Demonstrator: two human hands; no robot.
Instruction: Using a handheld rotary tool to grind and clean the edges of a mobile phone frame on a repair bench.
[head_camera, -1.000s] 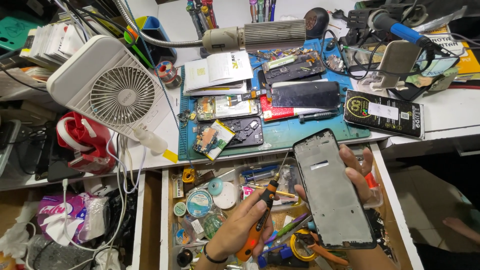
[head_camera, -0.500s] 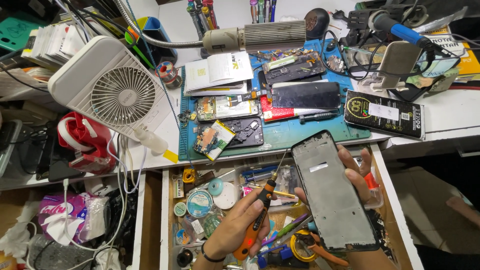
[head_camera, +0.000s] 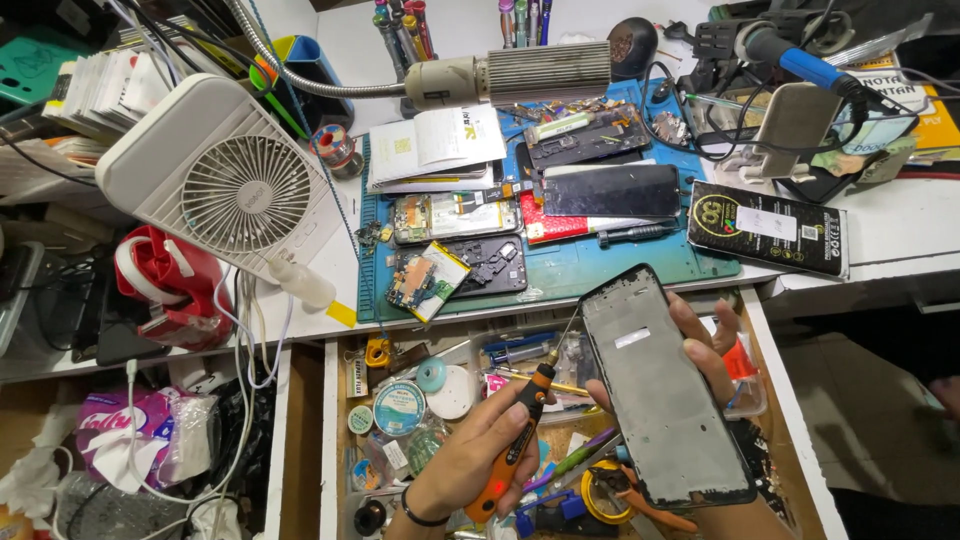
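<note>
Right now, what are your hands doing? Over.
Left hand grips orange screwdriver, tip at phone frame. Right hand holds frame over open drawer. Nothing between.

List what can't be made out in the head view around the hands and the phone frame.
- Right hand: palm hidden behind the phone frame; only fingers show at its edge.
- Left hand: forearm cut off by the bottom edge.
- Tip of the orange tool: too thin to tell whether it touches the frame.
- Open drawer: front part cut off by the bottom edge; the small items inside overlap.
- Frame's underside: faces away.
</note>
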